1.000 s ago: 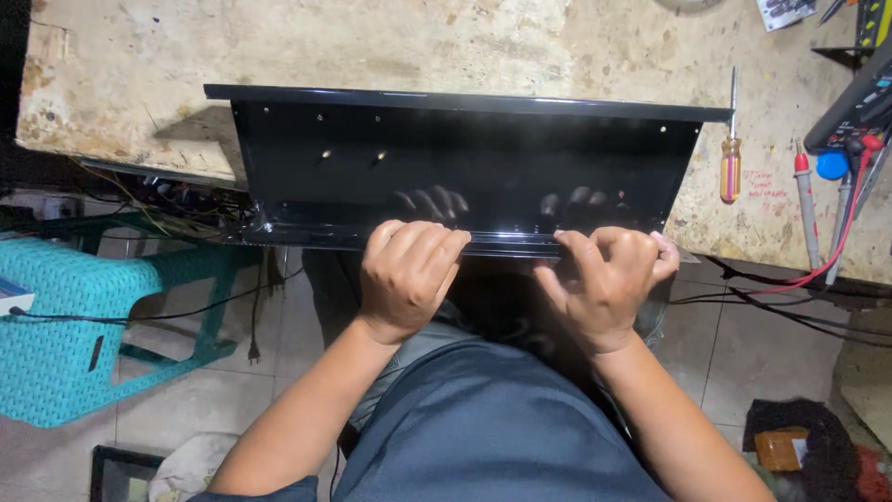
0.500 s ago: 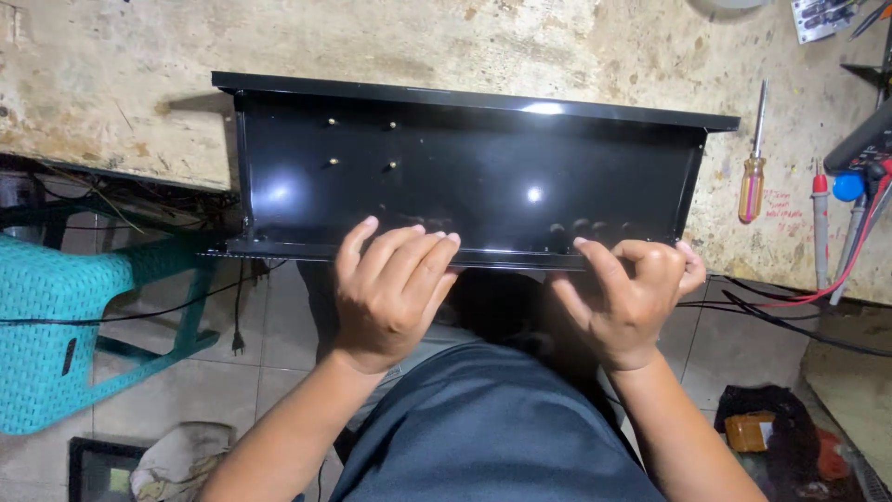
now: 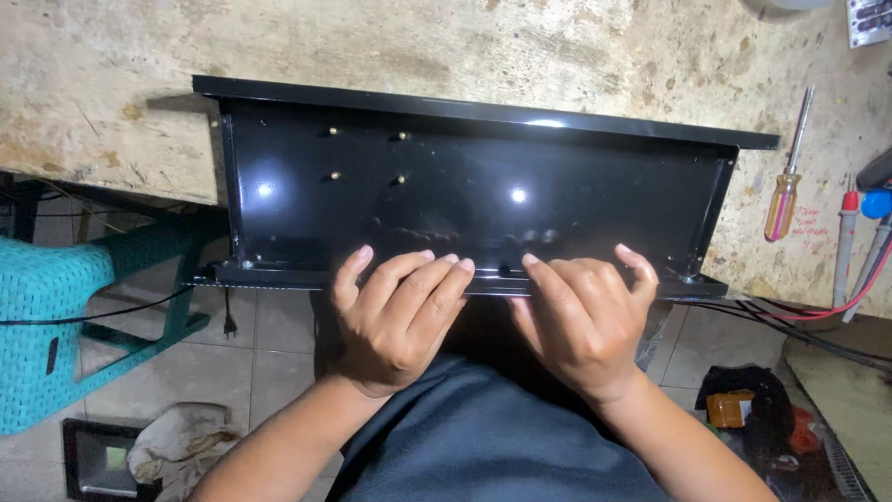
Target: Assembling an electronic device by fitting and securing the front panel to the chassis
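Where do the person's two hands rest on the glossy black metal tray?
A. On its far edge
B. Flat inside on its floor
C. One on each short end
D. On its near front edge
D: the left hand and right hand both lie side by side over the near front lip of the glossy black metal tray.

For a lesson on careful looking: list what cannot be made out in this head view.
- Near lip of the black metal tray: middle part covered by the left hand and right hand.
- Red probe: its cable leaves the right edge.
- Teal stool: cut off by the left edge.
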